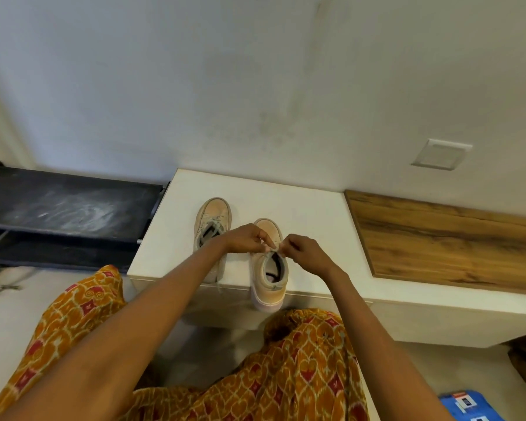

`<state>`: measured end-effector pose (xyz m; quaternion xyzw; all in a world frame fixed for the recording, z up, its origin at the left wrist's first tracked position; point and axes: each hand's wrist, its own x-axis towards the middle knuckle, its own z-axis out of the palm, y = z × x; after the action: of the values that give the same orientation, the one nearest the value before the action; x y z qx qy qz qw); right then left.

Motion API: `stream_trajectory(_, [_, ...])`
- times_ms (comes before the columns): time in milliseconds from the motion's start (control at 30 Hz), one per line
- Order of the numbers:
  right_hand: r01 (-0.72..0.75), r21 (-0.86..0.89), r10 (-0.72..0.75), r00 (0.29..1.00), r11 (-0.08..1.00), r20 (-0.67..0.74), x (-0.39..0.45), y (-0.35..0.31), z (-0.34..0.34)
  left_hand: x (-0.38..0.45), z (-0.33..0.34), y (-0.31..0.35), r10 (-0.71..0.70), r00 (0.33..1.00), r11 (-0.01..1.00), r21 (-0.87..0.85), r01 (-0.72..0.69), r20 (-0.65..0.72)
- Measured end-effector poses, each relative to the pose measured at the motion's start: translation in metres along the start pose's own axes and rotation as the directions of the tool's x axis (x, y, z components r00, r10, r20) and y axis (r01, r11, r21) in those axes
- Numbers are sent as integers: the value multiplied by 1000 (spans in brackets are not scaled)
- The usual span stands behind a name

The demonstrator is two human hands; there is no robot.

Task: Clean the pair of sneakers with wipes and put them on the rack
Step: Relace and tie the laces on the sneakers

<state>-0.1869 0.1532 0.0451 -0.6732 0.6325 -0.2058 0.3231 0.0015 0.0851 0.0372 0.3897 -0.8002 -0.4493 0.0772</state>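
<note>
You are in a home, most likely an entryway or hallway corner. At left of the frame stands a black two-tier shoe rack (70, 205) against a plain painted wall (225, 86). A low white ledge (310, 208) runs along that wall at centre, with a wood-laminate panel (450, 238) at right. A white switch plate (441, 153) sits on the wall at upper right.

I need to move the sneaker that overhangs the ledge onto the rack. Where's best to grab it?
Likely by the heel collar of the right sneaker, from the near side: its heel juts over the white ledge edge and the opening faces up, so fingers can hook inside. Both hands are pinching its laces now.
</note>
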Motion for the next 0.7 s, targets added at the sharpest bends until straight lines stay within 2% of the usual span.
stream_trajectory(133, [87, -103, -79, 994, 991, 78, -6, 1, -11, -2, 8, 0, 28, 994, 956, 292, 4, -104])
stream_trajectory(200, [101, -83, -95, 993, 991, 76, -9, -1, -13, 0, 15, 5, 63, 982, 936, 352, 4, -179])
stream_trajectory(267, [95, 57, -94, 995, 994, -18, -11, -2, -14, 5, 22, 9, 64, 974, 946, 323, 10, -216])
stream_trajectory(367, [85, 280, -20, 973, 956, -228, -12, -5, -17, 8, 25, 9, 27, 979, 987, 162, 6, -201])
stream_trajectory(533, [88, 153, -56, 978, 984, -200, -1, -10, -16, 0, 13, 8, 37, 996, 994, -99, -45, -85])
stream_trajectory(600, [85, 146, -50, 972, 986, -228, 2, -9, -15, -1, 12, 5, 46, 998, 995, -89, -50, -46])
stream_trajectory(700, [83, 164, -37, 963, 983, -265, 5, -6, -16, 1, 16, 0, 78, 995, 997, -14, -79, -55])
